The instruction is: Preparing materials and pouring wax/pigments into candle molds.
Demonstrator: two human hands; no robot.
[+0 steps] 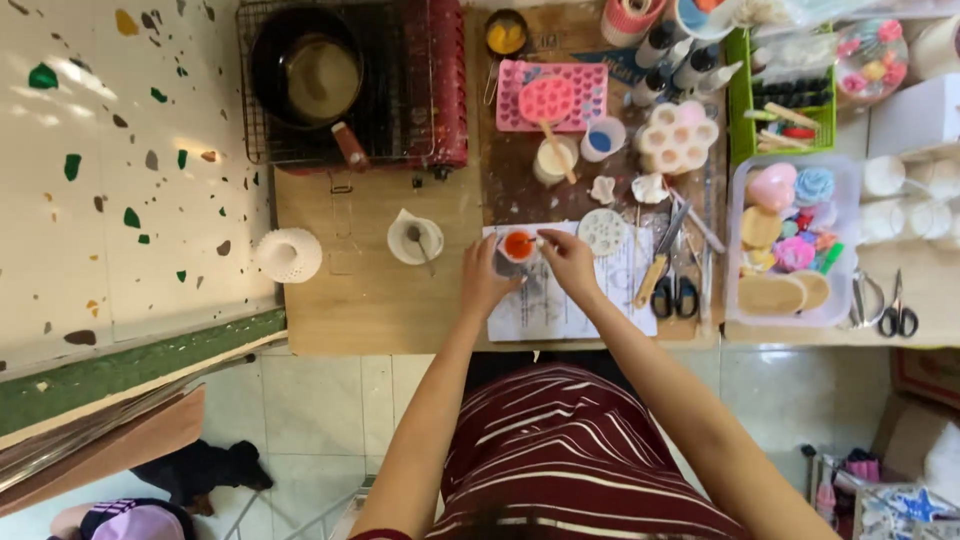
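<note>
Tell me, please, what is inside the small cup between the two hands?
The small cup holds an orange-red liquid. The right hand dips a thin stick into it; the left hand steadies the cup. The cup's bottom is hidden.

Home craft corner. Wooden table crowded with silicone moulds, dye bottles, scissors. Tiled floor, terrazzo surface alongside.

Bright, even daylight; slight softness

Person's wearing a dark red top with thin white stripes, looks sleeveless I think, both arms bare, no rings visible.
</note>
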